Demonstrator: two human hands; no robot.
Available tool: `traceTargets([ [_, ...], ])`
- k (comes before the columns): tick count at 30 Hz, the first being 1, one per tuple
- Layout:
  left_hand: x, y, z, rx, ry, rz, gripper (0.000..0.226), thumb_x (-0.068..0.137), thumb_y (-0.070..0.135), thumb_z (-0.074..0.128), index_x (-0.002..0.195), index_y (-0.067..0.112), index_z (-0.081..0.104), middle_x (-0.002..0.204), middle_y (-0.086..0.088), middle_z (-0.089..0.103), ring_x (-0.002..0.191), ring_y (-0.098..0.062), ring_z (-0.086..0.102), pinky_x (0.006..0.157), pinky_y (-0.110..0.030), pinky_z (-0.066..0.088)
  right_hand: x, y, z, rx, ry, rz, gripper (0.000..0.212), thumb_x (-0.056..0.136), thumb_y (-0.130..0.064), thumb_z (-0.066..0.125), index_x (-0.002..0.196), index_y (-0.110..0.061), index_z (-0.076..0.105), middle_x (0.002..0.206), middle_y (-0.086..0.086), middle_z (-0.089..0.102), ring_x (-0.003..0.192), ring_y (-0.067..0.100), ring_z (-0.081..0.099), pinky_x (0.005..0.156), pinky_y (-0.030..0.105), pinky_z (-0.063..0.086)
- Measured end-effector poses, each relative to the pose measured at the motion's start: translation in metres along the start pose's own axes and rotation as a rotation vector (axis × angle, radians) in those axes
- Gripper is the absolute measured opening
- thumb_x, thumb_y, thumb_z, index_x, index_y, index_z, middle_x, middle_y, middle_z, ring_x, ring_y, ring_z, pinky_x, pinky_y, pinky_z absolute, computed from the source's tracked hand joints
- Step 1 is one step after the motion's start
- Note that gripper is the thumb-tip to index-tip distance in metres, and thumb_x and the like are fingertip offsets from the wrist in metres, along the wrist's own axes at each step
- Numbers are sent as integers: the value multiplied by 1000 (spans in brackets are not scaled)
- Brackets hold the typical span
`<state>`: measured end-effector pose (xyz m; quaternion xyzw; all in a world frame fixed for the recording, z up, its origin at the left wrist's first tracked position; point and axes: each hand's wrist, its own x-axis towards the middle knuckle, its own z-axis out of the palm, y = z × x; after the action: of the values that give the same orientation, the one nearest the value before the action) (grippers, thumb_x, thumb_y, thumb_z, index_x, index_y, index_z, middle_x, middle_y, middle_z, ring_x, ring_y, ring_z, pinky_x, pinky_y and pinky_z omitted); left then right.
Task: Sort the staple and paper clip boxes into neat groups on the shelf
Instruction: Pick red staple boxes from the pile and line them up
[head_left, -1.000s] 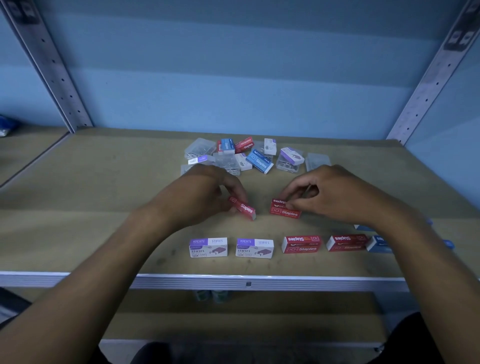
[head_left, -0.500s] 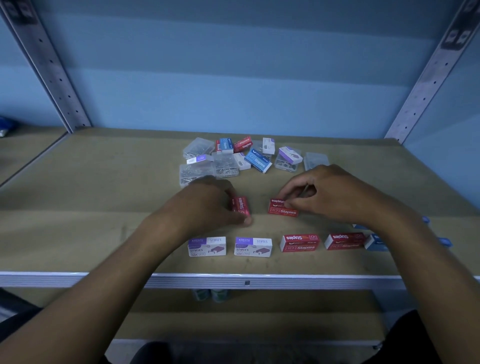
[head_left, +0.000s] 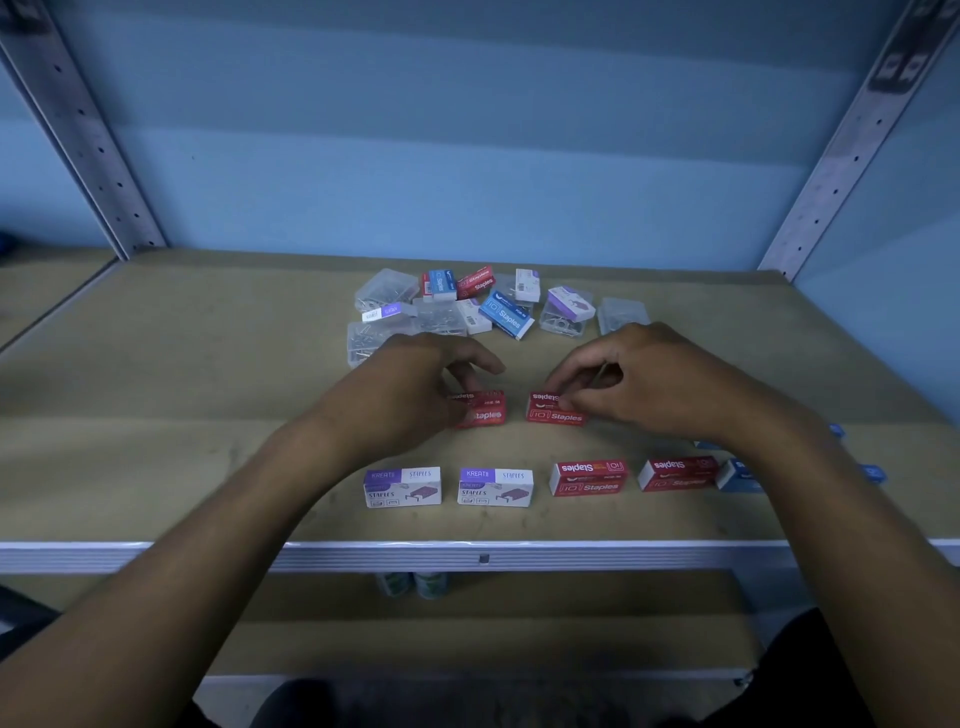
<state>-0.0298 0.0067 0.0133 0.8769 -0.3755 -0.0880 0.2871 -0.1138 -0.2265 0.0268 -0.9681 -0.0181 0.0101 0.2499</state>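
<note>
Looking down through the head camera, I see my left hand (head_left: 410, 387) with curled fingers gripping a small red cardboard staple box (head_left: 482, 410) that lies flat on the tan wooden shelf (head_left: 182, 395), while my right hand (head_left: 641, 387) pinches the top edge of a 2nd red staple box (head_left: 555, 410) just beside it; the 2 boxes lie near each other but apart. Closer to me, along the shelf's front edge, runs a row: 2 white-and-purple staple boxes (head_left: 403, 487) (head_left: 495, 487) on the left, then 2 red staple boxes (head_left: 588, 477) (head_left: 678, 473), then a blue staple box (head_left: 737, 475) partly hidden under my right forearm. Behind my hands sits an unsorted heap (head_left: 467, 306) of clear plastic paper clip boxes mixed with more staple boxes, among them a blue staple box (head_left: 506, 315) lying at an angle and a red one (head_left: 476, 281) tilted behind it. A clear plastic clip box (head_left: 622, 314) sits apart on the heap's right, just beyond my right knuckles. Grey perforated metal uprights (head_left: 78, 130) frame the shelf against a blue wall (head_left: 467, 156).
</note>
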Motion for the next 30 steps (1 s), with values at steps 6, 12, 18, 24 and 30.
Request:
traceTargets([
  [6,-1,0,-2,99,16,4,32,80,29,77,111,33,70,104,17,68,85,6,58,71,-5,43,-3,1,-2,-19,23,-9,14,86,-31,74,97,-39,79,89,-22,75,86,-10,65,80,12,51],
  [12,0,-1,-3,183,38,15,15,81,36,76,96,33,76,97,16,70,76,9,52,62,-5,33,-2,1,1,-55,28,-1,12,85,-32,76,97,-36,79,90,-20,75,85,-10,64,73,4,45],
  [18,7,15,9,135,99,56,18,80,38,76,96,31,78,93,15,72,73,6,54,62,-4,33,-17,11,-16,-85,75,26,11,83,-32,78,93,-35,80,86,-21,75,84,-10,65,69,3,41],
  [24,17,33,25,116,119,99,17,78,42,77,94,34,77,93,15,73,78,-2,55,73,-21,46,-37,25,-31,-122,76,50,10,83,-34,79,90,-40,79,86,-27,73,85,-12,63,68,3,42],
  [30,23,46,36,108,105,132,17,77,43,77,93,36,77,90,17,72,83,-4,56,77,-29,53,-51,34,-37,-111,57,63,15,84,-31,78,82,-46,75,76,-36,67,83,-17,60,63,-1,39],
])
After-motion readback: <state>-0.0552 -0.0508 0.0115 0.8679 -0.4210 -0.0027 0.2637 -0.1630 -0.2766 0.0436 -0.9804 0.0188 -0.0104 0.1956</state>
